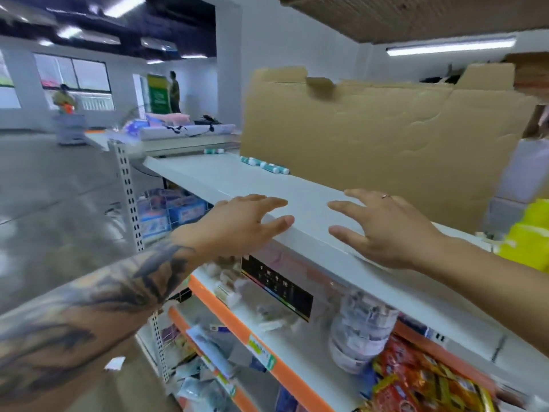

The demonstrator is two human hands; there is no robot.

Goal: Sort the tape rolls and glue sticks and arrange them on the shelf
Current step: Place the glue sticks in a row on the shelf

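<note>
A white top shelf (225, 179) runs from far left to near right. Several teal-and-white glue sticks (265, 165) lie in a row at its back, against a cardboard sheet; one more glue stick (214, 151) lies apart, farther left. My left hand (237, 224) hovers over the shelf's front edge with fingers spread, holding nothing. My right hand (386, 227) is beside it over the shelf top, fingers also spread and empty. No tape rolls are visible on the top shelf.
A large cardboard sheet (386, 138) stands along the shelf's back. Lower orange-edged shelves (267, 352) hold packets, a stack of clear rolls (359, 331) and red snack bags (416, 379). A table with goods (178, 129) and two people stand far left.
</note>
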